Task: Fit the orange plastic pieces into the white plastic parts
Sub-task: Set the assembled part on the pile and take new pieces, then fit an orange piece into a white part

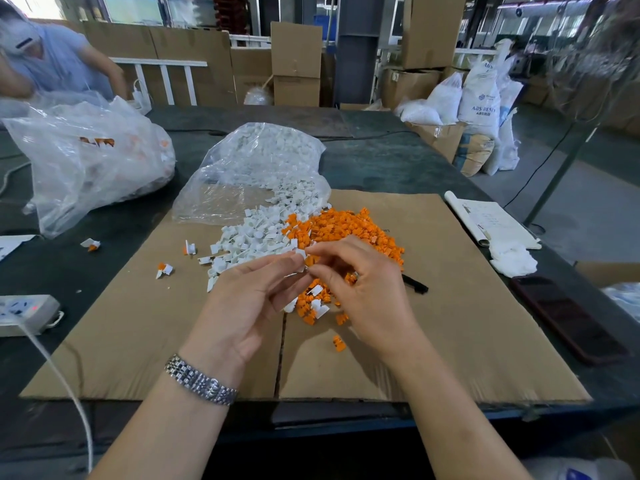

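Your left hand (pixel 249 299) and right hand (pixel 360 289) meet fingertip to fingertip above the cardboard sheet (pixel 485 306). Left fingers pinch a white part (pixel 300 253); right thumb and forefinger curl in against the same spot. Can't tell whether an orange piece sits between them, fingers cover it.

Orange pieces (pixel 346 226) are heaped just beyond your right hand, with more spilling under both hands. White parts (pixel 249 237) are piled to the left of the orange, touching it, and run back into the open clear bag (pixel 256 168).

Three assembled white-and-orange units lie apart on the left: one (pixel 189 249) and another (pixel 164 270) on the cardboard, a third (pixel 91 244) on the dark table (pixel 381 161).

Around you:
- black pen (pixel 415 284), half hidden by your right hand
- dark phone (pixel 568 320) at the right cardboard edge
- white cloth (pixel 512 259) and notepad (pixel 491 220) far right
- power strip (pixel 24 311) with white cable, left
- second large bag (pixel 90 161) far left, another person (pixel 59 60) behind it
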Demonstrator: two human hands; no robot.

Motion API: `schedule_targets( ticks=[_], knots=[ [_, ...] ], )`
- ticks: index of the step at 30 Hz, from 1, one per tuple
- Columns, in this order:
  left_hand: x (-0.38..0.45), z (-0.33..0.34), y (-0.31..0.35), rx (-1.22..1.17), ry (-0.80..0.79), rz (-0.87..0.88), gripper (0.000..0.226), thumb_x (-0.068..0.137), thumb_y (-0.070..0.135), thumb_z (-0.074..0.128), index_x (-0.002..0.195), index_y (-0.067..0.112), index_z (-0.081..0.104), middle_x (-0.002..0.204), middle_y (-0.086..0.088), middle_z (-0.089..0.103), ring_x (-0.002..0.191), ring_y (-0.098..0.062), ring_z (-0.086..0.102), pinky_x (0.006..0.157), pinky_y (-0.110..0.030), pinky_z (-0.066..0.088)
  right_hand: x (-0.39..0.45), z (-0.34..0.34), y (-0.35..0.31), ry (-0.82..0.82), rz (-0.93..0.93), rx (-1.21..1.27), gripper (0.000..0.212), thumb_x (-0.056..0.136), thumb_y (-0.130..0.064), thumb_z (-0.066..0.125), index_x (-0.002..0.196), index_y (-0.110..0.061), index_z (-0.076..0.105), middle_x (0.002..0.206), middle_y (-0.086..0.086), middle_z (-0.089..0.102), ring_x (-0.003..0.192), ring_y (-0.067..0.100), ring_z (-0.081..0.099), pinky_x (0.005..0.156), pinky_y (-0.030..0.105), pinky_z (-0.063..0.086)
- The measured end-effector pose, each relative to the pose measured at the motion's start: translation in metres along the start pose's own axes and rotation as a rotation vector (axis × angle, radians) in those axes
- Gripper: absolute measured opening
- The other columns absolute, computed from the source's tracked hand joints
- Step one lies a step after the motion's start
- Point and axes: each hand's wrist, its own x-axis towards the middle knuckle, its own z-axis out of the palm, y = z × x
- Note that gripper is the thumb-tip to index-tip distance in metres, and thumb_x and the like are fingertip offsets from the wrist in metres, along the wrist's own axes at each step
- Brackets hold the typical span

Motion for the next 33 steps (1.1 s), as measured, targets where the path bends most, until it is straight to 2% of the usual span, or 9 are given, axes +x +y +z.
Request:
schedule_targets(
  ticks=[9,13,16,18,20,25,28,31,33],
  knots=[
    [0.001,-0.003,0.005,0.176,0.059,0.017,0.032,0.061,0.011,0.086,0.089,-0.002,0.079,0.093,-0.024,0.077,0.082,-0.027,0.077,0.069,-0.026,0.061,0.0,0.003,0.003,-0.018,-0.033,-0.042,0.023,0.091,-0.013,0.073,0.114,-0.015,0.073,0.095,-0.009,0.064,0.089,0.007,0.061,0.079,0.015,0.049],
    [0.003,-0.004,0.006,0.164,0.071,0.02,0.026,0.058,0.011,0.086,0.081,0.0,0.08,0.092,-0.022,0.077,0.083,-0.028,0.078,0.064,-0.023,0.06,0.001,-0.001,0.012,-0.048,0.13,0.137,0.025,0.091,-0.017,0.074,0.114,-0.026,0.07,0.092,-0.011,0.066,0.089,0.009,0.064,0.078,0.017,0.052],
    [0.003,-0.005,0.007,0.174,0.056,0.014,0.019,0.061,0.013,0.085,0.078,0.005,0.082,0.094,-0.017,0.078,0.089,-0.028,0.078,0.058,-0.021,0.058,0.012,-0.013,0.038,0.036,0.302,-0.275,0.028,0.095,-0.031,0.067,0.122,-0.025,0.063,0.112,-0.007,0.063,0.102,0.007,0.06,0.089,0.026,0.051],
    [0.003,-0.007,0.007,0.194,0.048,0.017,0.015,0.062,0.016,0.084,0.076,0.01,0.083,0.095,-0.015,0.079,0.089,-0.026,0.078,0.055,-0.02,0.057,0.018,-0.022,0.055,-0.095,0.474,-0.644,0.046,0.096,-0.047,0.059,0.131,-0.018,0.055,0.129,0.003,0.054,0.119,0.021,0.054,0.099,0.041,0.046],
    [0.004,-0.007,0.007,0.194,0.055,0.017,0.014,0.063,0.015,0.084,0.076,0.01,0.083,0.095,-0.015,0.079,0.089,-0.026,0.078,0.055,-0.02,0.057,0.02,-0.024,0.068,-0.249,0.568,-0.818,0.054,0.093,-0.054,0.059,0.13,-0.015,0.052,0.132,0.007,0.051,0.123,0.029,0.049,0.1,0.047,0.043],
    [0.006,-0.006,0.005,0.159,0.07,0.011,0.012,0.061,0.011,0.083,0.072,0.006,0.082,0.094,-0.019,0.078,0.088,-0.029,0.078,0.06,-0.021,0.06,0.028,-0.02,0.079,-0.325,0.541,-0.912,0.047,0.09,-0.05,0.064,0.122,-0.015,0.054,0.123,0.007,0.053,0.12,0.029,0.048,0.098,0.05,0.039],
    [0.008,-0.006,0.006,0.101,0.088,0.004,0.024,0.061,0.008,0.082,0.082,-0.003,0.078,0.095,-0.022,0.077,0.089,-0.031,0.077,0.066,-0.025,0.063,0.033,-0.017,0.077,-0.345,0.531,-0.942,0.042,0.089,-0.047,0.064,0.113,-0.014,0.055,0.114,0.007,0.055,0.115,0.029,0.05,0.095,0.049,0.038],
    [0.01,-0.006,0.009,0.061,0.109,-0.012,0.034,0.065,0.005,0.082,0.096,-0.007,0.073,0.095,-0.021,0.077,0.089,-0.031,0.078,0.068,-0.028,0.064,0.037,-0.017,0.075,-0.296,0.54,-0.889,0.037,0.091,-0.044,0.059,0.108,-0.011,0.054,0.108,0.009,0.057,0.107,0.031,0.054,0.092,0.047,0.043],
    [0.013,-0.007,0.01,0.065,0.131,-0.007,0.037,0.063,0.006,0.084,0.097,-0.005,0.072,0.093,-0.019,0.078,0.087,-0.029,0.078,0.067,-0.027,0.064,0.041,-0.019,0.069,-0.243,0.573,-0.757,0.032,0.093,-0.036,0.056,0.107,-0.008,0.054,0.105,0.013,0.058,0.098,0.032,0.058,0.081,0.042,0.048]
  ],
)
